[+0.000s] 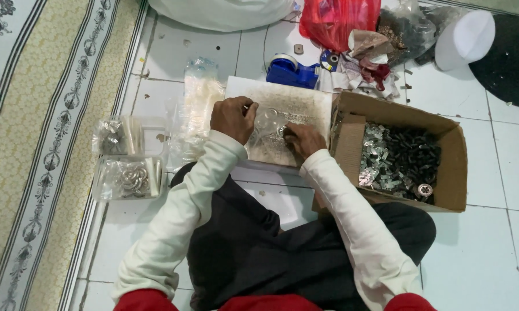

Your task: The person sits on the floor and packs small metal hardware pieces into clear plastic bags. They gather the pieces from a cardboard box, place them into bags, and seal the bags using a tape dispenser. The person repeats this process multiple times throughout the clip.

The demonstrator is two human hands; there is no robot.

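Seated beside an open brown cardboard box [455, 167] of small metal parts, both hands, left hand [232, 117] and right hand [304, 138], pinched a small clear plastic bag [268, 122] on a stained white board [305, 103], seemingly mid-packing.

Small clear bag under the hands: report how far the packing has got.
Done: two filled clear packets of metal rings lie on the tiles by the rug. In hand: the left hand and right hand hold a small clear bag over the white board. Left: the cardboard box holds many loose metal and dark parts.
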